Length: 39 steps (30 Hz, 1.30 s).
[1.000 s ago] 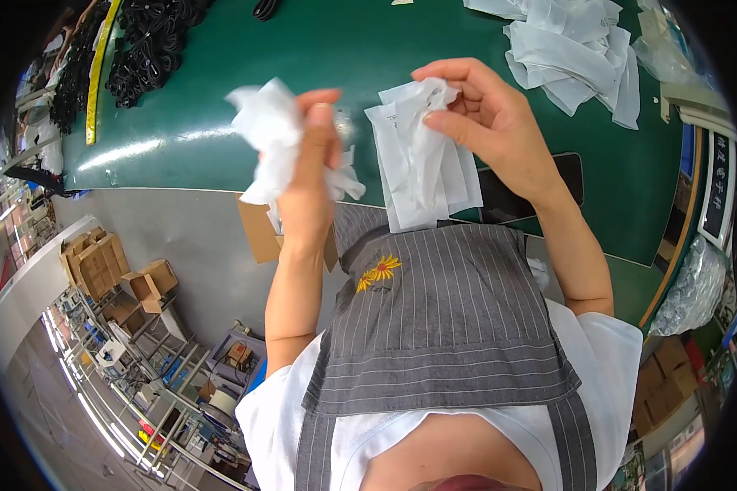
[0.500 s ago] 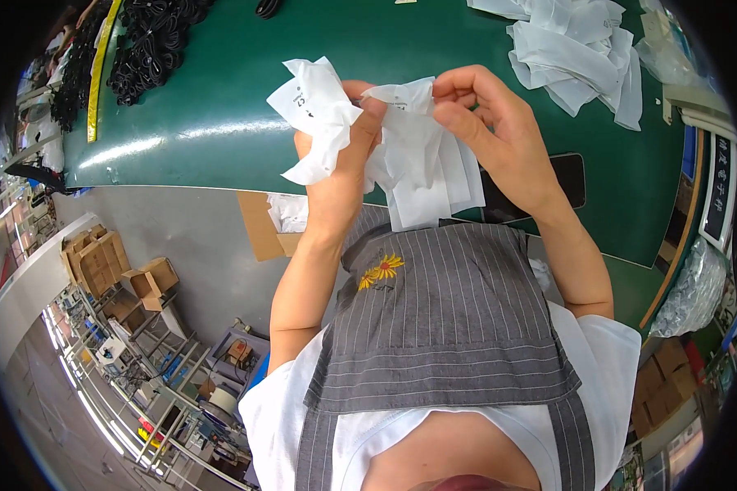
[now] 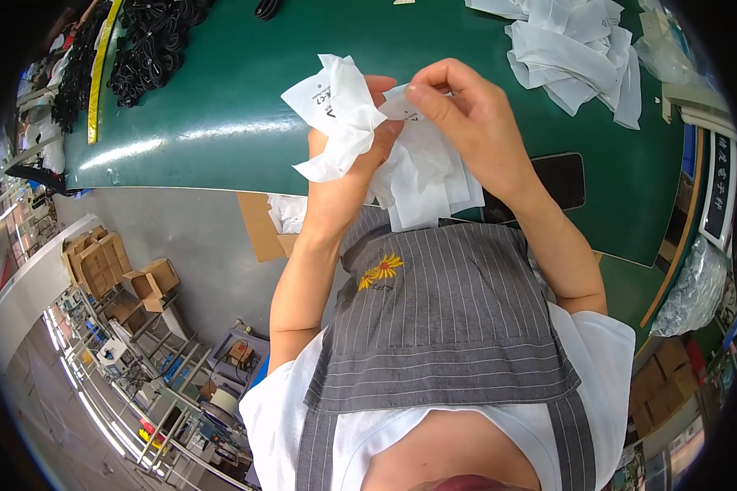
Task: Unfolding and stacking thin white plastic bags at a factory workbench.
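Compared to a second ago, hands much closer together now: back then well apart, each with its own white wad, now meeting right over the green table edge. Crumpled white pouch (image 3: pixel 336 114) lifted higher and flared open above the left hand (image 3: pixel 348 176), same grip though.

Counting: two hands, two white bundles in play. One is that crumpled white pouch, the other a sheaf of flat white pouches (image 3: pixel 426 184) hanging below the right hand (image 3: pixel 471 123). Can't tell how many sheets in the sheaf, edges overlap too much. One loose heap of white pouches (image 3: pixel 577 53) well off to the far right of the right hand on the green table (image 3: pixel 221 106). One pile of black bands (image 3: pixel 151 41) far out past the left hand, on the left. One dark flat slab (image 3: pixel 561 180) just beside the right wrist.

Pose: left forearm up nearly vertical, palm side turned toward the right, fingers closed around the crumpled pouch. Right forearm slanting in from the lower right, wrist bent, thumb and forefinger pinched on the top edge of the sheaf, knuckles up. Fingertips of both hands practically touching. Grey striped apron (image 3: pixel 442 319) with a yellow flower directly below both wrists, cardboard boxes (image 3: pixel 115 270) down on the floor off to the left
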Each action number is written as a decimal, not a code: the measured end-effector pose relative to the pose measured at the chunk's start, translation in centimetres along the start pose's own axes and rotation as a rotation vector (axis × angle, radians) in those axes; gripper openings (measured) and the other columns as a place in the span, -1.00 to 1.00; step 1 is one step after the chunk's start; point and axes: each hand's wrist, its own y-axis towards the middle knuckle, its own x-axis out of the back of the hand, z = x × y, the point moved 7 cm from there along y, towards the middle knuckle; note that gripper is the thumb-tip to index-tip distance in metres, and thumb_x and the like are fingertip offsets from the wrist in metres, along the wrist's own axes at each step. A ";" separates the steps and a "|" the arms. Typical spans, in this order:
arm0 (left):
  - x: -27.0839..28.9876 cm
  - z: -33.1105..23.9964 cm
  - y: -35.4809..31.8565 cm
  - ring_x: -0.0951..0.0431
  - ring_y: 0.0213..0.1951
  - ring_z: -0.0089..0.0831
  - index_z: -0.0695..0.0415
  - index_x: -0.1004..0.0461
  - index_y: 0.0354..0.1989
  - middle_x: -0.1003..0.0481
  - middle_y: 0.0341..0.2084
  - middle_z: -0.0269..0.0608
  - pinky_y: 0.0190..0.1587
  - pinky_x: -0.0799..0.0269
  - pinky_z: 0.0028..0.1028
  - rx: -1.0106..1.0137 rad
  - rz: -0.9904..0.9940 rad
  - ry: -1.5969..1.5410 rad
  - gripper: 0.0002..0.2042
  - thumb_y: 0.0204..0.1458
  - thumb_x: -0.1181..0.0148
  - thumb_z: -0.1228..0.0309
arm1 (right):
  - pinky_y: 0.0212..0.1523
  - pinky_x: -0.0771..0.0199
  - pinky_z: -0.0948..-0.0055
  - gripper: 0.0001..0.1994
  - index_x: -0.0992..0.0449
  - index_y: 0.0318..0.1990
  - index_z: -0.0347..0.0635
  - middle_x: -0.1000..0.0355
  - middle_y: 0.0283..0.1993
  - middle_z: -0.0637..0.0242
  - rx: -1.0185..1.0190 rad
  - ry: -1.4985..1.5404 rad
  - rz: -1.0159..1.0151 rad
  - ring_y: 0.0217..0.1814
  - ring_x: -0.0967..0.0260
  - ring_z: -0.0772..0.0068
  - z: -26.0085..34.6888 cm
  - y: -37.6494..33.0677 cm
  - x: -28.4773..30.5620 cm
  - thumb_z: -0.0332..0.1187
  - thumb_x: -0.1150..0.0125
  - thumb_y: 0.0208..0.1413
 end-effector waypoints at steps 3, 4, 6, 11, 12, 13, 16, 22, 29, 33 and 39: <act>0.6 0.6 0.2 -0.28 -0.50 -0.66 0.20 -0.40 -0.13 -0.34 -0.38 -0.38 -0.51 -0.20 -0.62 0.050 0.050 -0.025 -0.70 -0.11 -0.17 0.58 | -0.35 -0.27 0.66 -0.82 -0.38 -0.28 -0.26 -0.38 -0.43 0.45 -0.053 0.042 -0.033 -0.38 -0.25 0.71 -0.6 0.6 0.7 -0.32 -0.13 0.15; 0.7 0.5 0.2 -0.28 -0.50 -0.66 0.20 -0.40 -0.13 -0.34 -0.38 -0.38 -0.51 -0.20 -0.62 0.049 0.049 -0.027 -0.70 -0.11 -0.17 0.58 | -0.38 -0.24 0.67 -0.84 -0.38 -0.28 -0.25 -0.36 -0.45 0.47 -0.053 0.107 -0.073 -0.40 -0.22 0.72 -0.6 0.5 1.0 -0.33 -0.12 0.15; 0.3 1.0 0.1 -0.26 -0.51 -0.67 0.20 -0.40 -0.11 -0.33 -0.43 -0.42 -0.50 -0.20 -0.61 0.165 0.124 -0.101 -0.68 -0.10 -0.22 0.54 | -0.41 -0.21 0.67 -0.85 -0.38 -0.28 -0.25 -0.34 -0.47 0.49 -0.054 0.169 -0.111 -0.41 -0.19 0.74 -0.6 0.5 1.2 -0.35 -0.12 0.15; 0.0 -0.4 0.0 -0.32 -0.47 -0.68 0.21 -0.44 -0.12 -0.38 -0.44 -0.40 -0.46 -0.20 -0.64 0.019 0.070 0.044 -0.68 -0.09 -0.27 0.47 | -0.46 -0.22 0.65 -0.87 -0.38 -0.28 -0.23 -0.34 -0.49 0.44 0.087 -0.092 -0.202 -0.47 -0.19 0.71 0.3 0.4 1.2 -0.35 -0.10 0.16; -0.5 -1.2 -0.1 -0.29 -0.46 -0.71 0.22 -0.44 -0.09 -0.36 -0.43 -0.39 -0.49 -0.13 -0.68 -0.105 0.064 0.160 -0.66 -0.08 -0.27 0.42 | -0.46 -0.22 0.65 -0.87 -0.38 -0.28 -0.23 -0.34 -0.49 0.44 0.087 -0.092 -0.201 -0.47 -0.19 0.71 0.3 0.4 1.0 -0.35 -0.10 0.16; -0.4 -1.0 0.0 -0.31 -0.47 -0.71 0.21 -0.47 -0.19 -0.39 -0.46 -0.40 -0.49 -0.14 -0.67 -0.161 0.004 0.232 -0.73 -0.06 -0.27 0.38 | -0.45 -0.24 0.63 -0.87 -0.38 -0.27 -0.23 -0.35 -0.49 0.43 0.097 -0.113 -0.199 -0.47 -0.21 0.68 0.4 0.4 0.9 -0.35 -0.11 0.16; 0.6 -0.1 0.7 -0.28 -0.53 -0.71 0.20 -0.47 -0.26 -0.37 -0.55 -0.43 -0.50 -0.12 -0.67 -0.161 -0.027 0.171 -0.80 -0.03 -0.24 0.38 | -0.42 -0.29 0.59 -0.84 -0.38 -0.25 -0.24 -0.38 -0.47 0.40 0.057 -0.113 -0.157 -0.45 -0.25 0.63 0.3 0.4 0.9 -0.33 -0.13 0.15; 1.8 0.1 1.2 -0.21 -0.62 -0.70 0.20 -0.44 -0.35 -0.32 -0.65 -0.42 -0.57 -0.08 -0.63 0.017 -0.154 -0.093 -0.88 0.04 -0.17 0.41 | -0.29 -0.34 0.53 -0.74 -0.39 -0.21 -0.31 -0.42 -0.38 0.31 -0.159 0.050 -0.054 -0.36 -0.33 0.55 -0.6 -3.5 1.1 -0.27 -0.17 0.12; 2.7 0.3 2.2 -0.19 -0.64 -0.65 0.21 -0.42 -0.37 -0.32 -0.66 -0.37 -0.56 -0.06 -0.62 -0.047 -0.164 -0.290 -0.87 0.03 -0.17 0.40 | -0.32 -0.31 0.61 -0.81 -0.39 -0.21 -0.30 -0.42 -0.38 0.39 -0.560 0.183 0.255 -0.38 -0.30 0.64 -4.1 -6.1 0.8 -0.37 -0.14 0.10; 2.8 1.3 2.5 -0.22 -0.64 -0.62 0.20 -0.41 -0.37 -0.33 -0.63 -0.32 -0.56 -0.10 -0.62 -0.049 -0.152 -0.320 -0.86 0.03 -0.18 0.39 | -0.33 -0.29 0.64 -0.81 -0.36 -0.16 -0.28 -0.41 -0.38 0.39 -0.518 0.155 0.228 -0.39 -0.27 0.67 -3.7 -6.3 2.6 -0.43 -0.13 0.09; 3.0 1.9 2.2 -0.23 -0.66 -0.60 0.22 -0.35 -0.29 -0.35 -0.61 -0.27 -0.59 -0.13 -0.59 -0.015 -0.173 -0.347 -0.86 0.05 -0.12 0.44 | -0.33 -0.30 0.65 -0.81 -0.34 -0.15 -0.26 -0.38 -0.33 0.40 -0.490 0.212 0.065 -0.35 -0.26 0.69 -2.9 -6.7 4.1 -0.45 -0.13 0.09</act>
